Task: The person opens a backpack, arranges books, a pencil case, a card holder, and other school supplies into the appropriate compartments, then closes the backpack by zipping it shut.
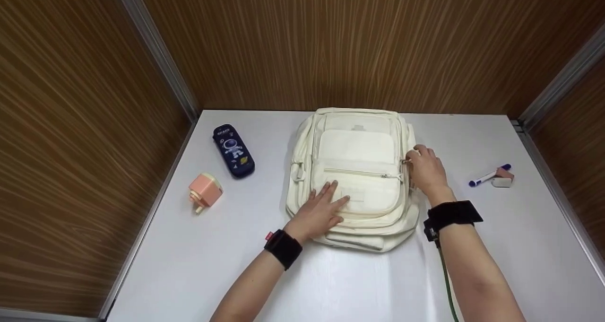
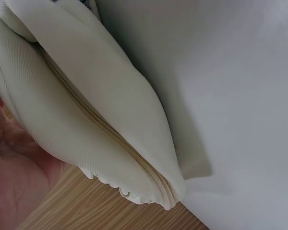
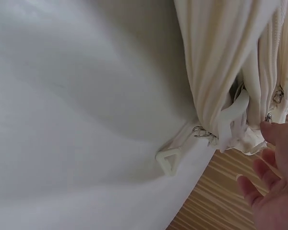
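A cream backpack lies on its back on the white table, its front pockets facing up. My left hand rests on the lower front pocket with fingers spread. In the left wrist view, part of that hand shows beside the bag's zipped edge. At the bag's right side, my right hand pinches a small metal zipper pull between thumb and a finger mostly hidden by the fabric. Its other fingers are loosely bent, apart from the bag.
A dark blue pencil case with an astronaut lies left of the bag, near a pink pencil sharpener-like block. To the right are a white-and-blue marker and a small pink-and-white item. Wood-grain panels surround the table.
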`<state>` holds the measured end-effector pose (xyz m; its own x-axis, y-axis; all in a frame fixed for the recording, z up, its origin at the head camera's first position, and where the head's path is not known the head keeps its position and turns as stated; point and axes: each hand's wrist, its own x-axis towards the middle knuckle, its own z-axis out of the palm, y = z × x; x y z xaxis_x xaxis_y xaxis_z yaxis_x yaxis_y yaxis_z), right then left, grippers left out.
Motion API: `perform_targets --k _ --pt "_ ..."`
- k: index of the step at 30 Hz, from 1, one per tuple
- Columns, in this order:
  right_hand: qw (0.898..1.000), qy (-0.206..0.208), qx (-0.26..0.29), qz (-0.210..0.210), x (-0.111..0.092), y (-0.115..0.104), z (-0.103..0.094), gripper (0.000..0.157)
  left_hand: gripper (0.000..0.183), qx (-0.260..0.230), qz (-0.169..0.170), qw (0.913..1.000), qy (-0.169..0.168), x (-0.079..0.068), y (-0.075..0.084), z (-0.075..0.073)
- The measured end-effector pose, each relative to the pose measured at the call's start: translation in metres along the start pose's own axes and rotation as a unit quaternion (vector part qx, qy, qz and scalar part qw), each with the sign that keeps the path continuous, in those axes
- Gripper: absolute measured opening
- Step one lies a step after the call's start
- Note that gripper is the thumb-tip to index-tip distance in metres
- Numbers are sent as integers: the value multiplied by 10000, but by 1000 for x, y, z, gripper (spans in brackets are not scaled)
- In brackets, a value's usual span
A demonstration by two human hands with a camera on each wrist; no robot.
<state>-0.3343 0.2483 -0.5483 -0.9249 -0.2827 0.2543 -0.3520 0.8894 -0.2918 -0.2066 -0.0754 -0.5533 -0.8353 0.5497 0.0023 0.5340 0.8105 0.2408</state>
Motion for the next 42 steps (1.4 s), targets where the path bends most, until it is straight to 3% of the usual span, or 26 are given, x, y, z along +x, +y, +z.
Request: perform_targets --k 4,10,18,23,36,42 --pt "9999 104 120 -11 0 0 2 9 55 342 -70 9993 137 2 2 1" --pt "9938 -426 776 677 0 -4 0 20 58 846 -185 9956 363 11 5 2" --pt "9920 -279 873 867 -6 -5 1 25 65 31 -303 9994 -150 19 1 -4" --pt "9910 -283 896 948 -12 -7 -1 28 64 -296 -288 9990 -191 20 1 -6" --pt "9879 -367 1177 939 -34 -15 -5 23 60 -407 -359 9985 35 21 6 0" --pt "9820 -867 1247 1125 -35 -23 -3 28 60 -353 -487 9982 -63 24 7 0"
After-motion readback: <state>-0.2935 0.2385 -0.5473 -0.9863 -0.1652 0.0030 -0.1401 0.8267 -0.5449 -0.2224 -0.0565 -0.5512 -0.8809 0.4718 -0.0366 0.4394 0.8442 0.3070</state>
